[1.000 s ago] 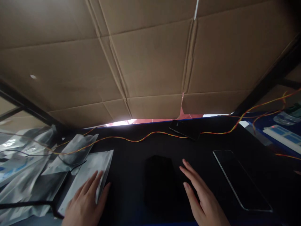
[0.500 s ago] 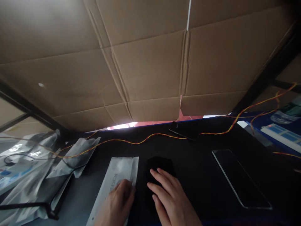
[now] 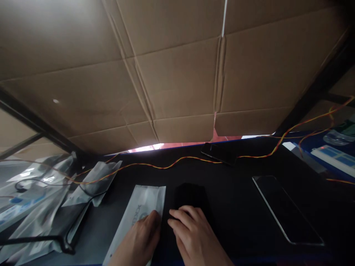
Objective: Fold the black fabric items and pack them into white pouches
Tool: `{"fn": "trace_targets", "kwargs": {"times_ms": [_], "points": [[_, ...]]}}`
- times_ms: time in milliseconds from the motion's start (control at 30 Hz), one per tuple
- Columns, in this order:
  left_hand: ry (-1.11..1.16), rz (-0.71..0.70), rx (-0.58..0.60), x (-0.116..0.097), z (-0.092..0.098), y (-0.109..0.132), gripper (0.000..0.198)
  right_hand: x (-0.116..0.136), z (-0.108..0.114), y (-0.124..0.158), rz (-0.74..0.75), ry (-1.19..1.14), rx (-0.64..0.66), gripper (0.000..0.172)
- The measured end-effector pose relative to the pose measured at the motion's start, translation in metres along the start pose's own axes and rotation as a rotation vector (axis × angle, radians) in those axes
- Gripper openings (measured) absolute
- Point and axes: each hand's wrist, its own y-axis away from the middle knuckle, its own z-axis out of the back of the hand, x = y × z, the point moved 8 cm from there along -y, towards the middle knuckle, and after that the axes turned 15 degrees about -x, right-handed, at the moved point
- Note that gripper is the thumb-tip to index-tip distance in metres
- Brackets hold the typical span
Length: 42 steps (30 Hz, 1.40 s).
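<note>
My left hand (image 3: 142, 235) is closed at the right edge of a frosted plastic bag (image 3: 148, 195) with dark lettering. Its fingertips are tucked out of sight, with the thumb on the right side. To the right of it, my right hand (image 3: 195, 236) rests palm down over the near part of a flat black item (image 3: 190, 194). The right fingers point left, slightly bent and a little apart. What kind of thing the black item is I cannot tell against the dark tabletop.
A phone-shaped slab (image 3: 288, 210) with a clear rim lies at the right. Another dark phone (image 3: 217, 152) lies at the back under a twisted red-yellow wire (image 3: 163, 167). Several plastic bags (image 3: 44, 207) crowd the left. A cardboard panel (image 3: 177, 81) rises behind; a white power strip (image 3: 335, 159) is far right.
My right hand has drawn back slightly toward me and left over the black item, its fingers closer together and more bent. The left hand stays at the bag. The whole view has shifted slightly.
</note>
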Motion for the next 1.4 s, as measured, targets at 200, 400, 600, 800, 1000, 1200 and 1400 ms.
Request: {"fn": "trace_targets", "kwargs": {"times_ms": [200,400,600,800,1000,1200,1400], "points": [[0.055,-0.106,-0.059,-0.027,0.003,-0.011,0.053,-0.003,-0.002,0.006,-0.038,0.002,-0.034,0.038],[0.128,-0.066,-0.346,-0.024,0.006,-0.003,0.018,-0.008,0.001,0.006,-0.071,0.046,-0.012,0.052],[0.229,0.184,-0.617,0.01,0.01,0.024,0.004,-0.017,0.01,0.008,-0.083,0.181,0.058,0.024],[0.105,0.032,-0.55,-0.008,0.009,0.022,0.01,-0.021,0.043,0.015,-0.022,0.18,0.06,0.033],[0.114,-0.256,-0.347,-0.05,0.001,0.002,0.031,-0.088,0.091,0.038,-0.293,0.417,-0.257,0.057],[0.147,-0.369,-0.258,-0.072,-0.012,-0.012,0.035,-0.107,0.071,0.041,-0.455,0.2,-0.246,0.034],[0.15,-0.336,-0.174,-0.071,-0.017,-0.014,0.031,-0.103,0.07,0.024,-0.865,-0.413,-0.095,0.021]]}}
